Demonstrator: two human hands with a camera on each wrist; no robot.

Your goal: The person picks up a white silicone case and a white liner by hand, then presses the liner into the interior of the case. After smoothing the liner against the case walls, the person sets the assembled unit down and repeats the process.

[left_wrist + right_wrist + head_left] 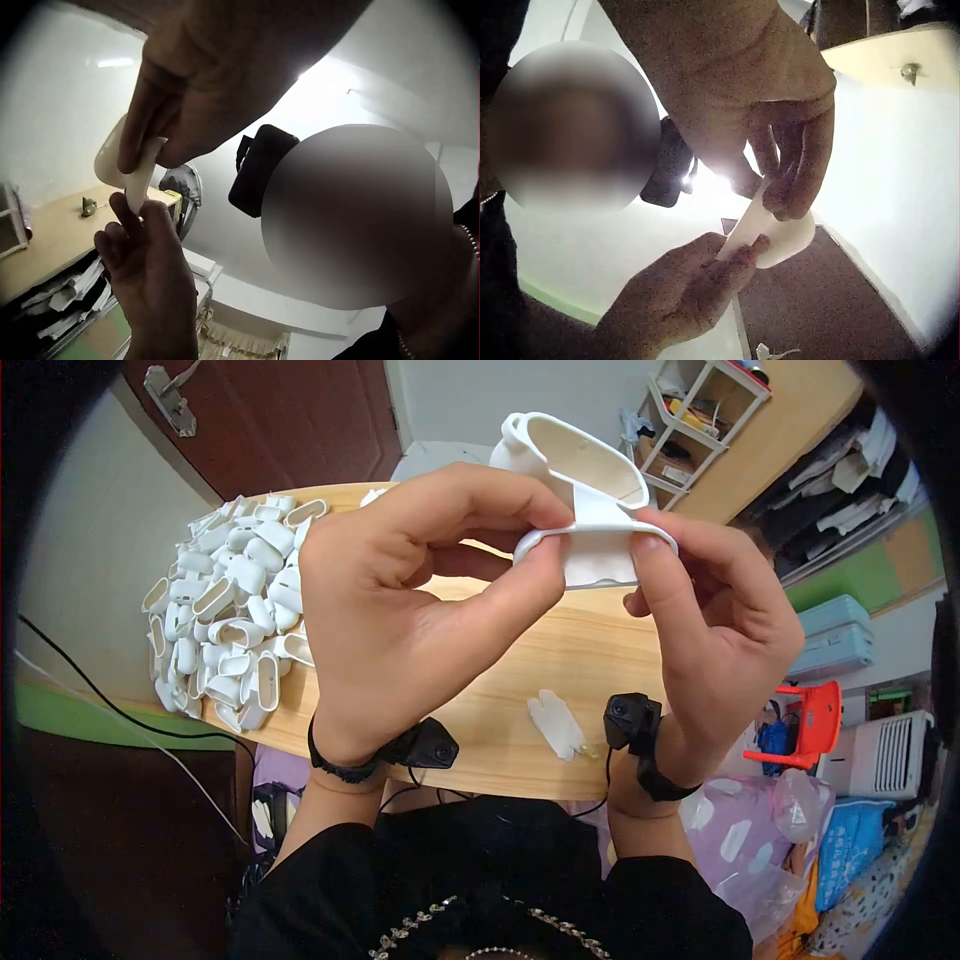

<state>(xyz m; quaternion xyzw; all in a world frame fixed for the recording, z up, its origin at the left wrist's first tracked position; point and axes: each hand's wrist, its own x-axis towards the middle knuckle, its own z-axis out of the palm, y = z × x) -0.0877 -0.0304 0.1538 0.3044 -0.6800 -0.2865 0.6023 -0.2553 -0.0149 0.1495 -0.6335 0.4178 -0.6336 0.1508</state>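
Note:
Both hands hold up a white, hollow case (600,555) with its lid part folded upward and its oval opening facing the head camera. The left hand (420,590) pinches the left edge of the lower part between thumb and fingers. At the right edge, the right hand (715,610) pinches the same part, its thumb on the inner rim. In the left wrist view the white case (112,159) is between the left hand (202,82) and the right hand (150,277). The right wrist view shows the case (784,238) partly covered by fingers.
A large pile of white cases (235,600) lies on the left of the wooden table (490,680). A flat white piece (556,725) lies near the front edge. Beyond are a door (300,420), a shelf rack (690,425) and a red stool (815,725).

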